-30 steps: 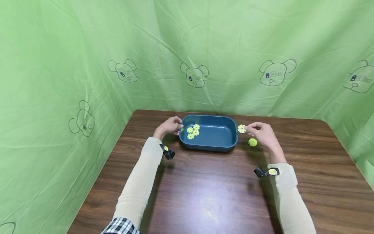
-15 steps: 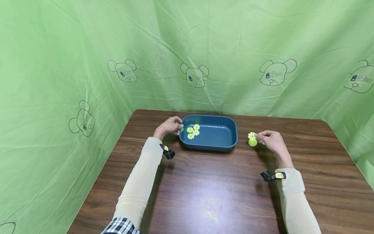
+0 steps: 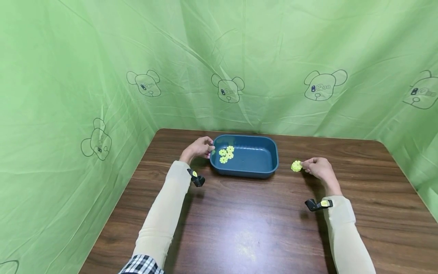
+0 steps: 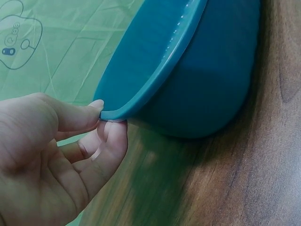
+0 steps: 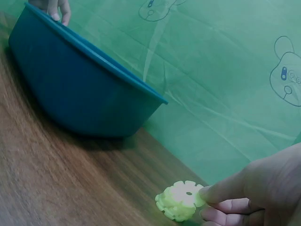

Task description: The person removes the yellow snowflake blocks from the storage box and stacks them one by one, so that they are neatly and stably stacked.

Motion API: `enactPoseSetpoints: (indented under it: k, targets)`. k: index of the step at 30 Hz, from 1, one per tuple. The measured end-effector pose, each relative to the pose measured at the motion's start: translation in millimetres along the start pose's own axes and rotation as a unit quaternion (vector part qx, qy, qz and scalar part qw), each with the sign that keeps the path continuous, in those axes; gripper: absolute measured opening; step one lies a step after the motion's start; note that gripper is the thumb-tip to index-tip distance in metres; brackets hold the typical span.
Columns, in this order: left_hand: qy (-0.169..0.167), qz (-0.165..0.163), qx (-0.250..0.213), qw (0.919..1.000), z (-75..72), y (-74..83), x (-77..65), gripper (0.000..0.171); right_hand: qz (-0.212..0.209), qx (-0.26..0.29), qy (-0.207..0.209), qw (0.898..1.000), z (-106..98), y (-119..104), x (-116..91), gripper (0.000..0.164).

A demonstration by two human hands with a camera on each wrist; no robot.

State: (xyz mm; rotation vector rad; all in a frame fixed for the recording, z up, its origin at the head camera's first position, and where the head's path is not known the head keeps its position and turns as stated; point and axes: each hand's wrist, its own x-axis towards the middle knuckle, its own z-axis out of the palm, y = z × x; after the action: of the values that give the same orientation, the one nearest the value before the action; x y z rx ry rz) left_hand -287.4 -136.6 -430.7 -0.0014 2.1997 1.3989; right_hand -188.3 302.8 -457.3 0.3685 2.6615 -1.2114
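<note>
A dark blue plastic basin (image 3: 249, 167) stands on the table, and my left hand (image 3: 199, 147) pinches its left rim between thumb and fingers. The left wrist view shows the thumb on top of the rim (image 4: 136, 103) and a fingertip beneath it. Several yellow-green notched discs (image 3: 226, 154) lie on the basin's floor, toward the left. To the right of the basin, my right hand (image 3: 319, 168) pinches the edge of another notched disc (image 5: 187, 192). That disc is at the top of a small stack of similar discs (image 5: 169, 209); whether it touches the stack I cannot tell.
The brown wood-grain table (image 3: 236, 213) reaches back to a green curtain (image 3: 267, 49) printed with bear faces. Both forearms wear pale sleeves with a black wrist strap (image 3: 318, 204). The basin's right wall stands a short way left of the stack.
My right hand has moved right and toward me, carrying the disc from beside the basin's right rim to the top of the stack. The left hand and basin have stayed put.
</note>
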Motion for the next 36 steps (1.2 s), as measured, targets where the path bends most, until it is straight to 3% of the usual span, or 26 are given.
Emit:
enactPoseSetpoints:
  k: [12,29,36]
  targets:
    - [-0.001,0.001,0.014,0.9999,-0.8,1.2,0.0,0.032,0.026,-0.02,0.009,0.999,1,1,4,0.039]
    - [0.003,-0.002,0.015,0.9999,-0.4,0.4,-0.2,0.029,0.027,-0.026,0.028,0.999,5,4,6,0.04]
    - [0.005,-0.003,0.011,0.9999,-0.7,0.2,0.7,0.029,-0.009,-0.026,0.034,0.999,2,-6,-3,0.051]
